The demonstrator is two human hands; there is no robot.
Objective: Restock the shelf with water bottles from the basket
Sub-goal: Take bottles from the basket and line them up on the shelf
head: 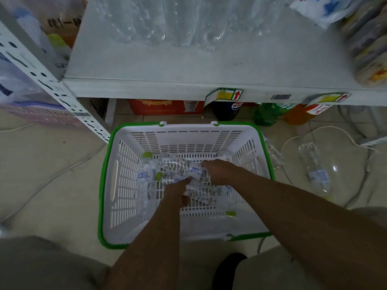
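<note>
A white basket with a green rim [102, 181] stands on the floor below the grey shelf [188, 68]. Several clear water bottles with green caps lie in it, one at the left with a blue label [144, 176]. Both my hands reach into the basket. My left hand [178, 193] and my right hand [219, 171] both grip a clear bottle [193, 172] lying across the middle. Clear bottles [167, 21] stand at the back of the shelf.
A clear bottle [316, 170] lies on the floor right of the basket among white cables [326, 130]. Dark, green and orange drink bottles stand under the shelf, with a red box [163, 106] beside them. A perforated shelf post [52, 88] runs at the left.
</note>
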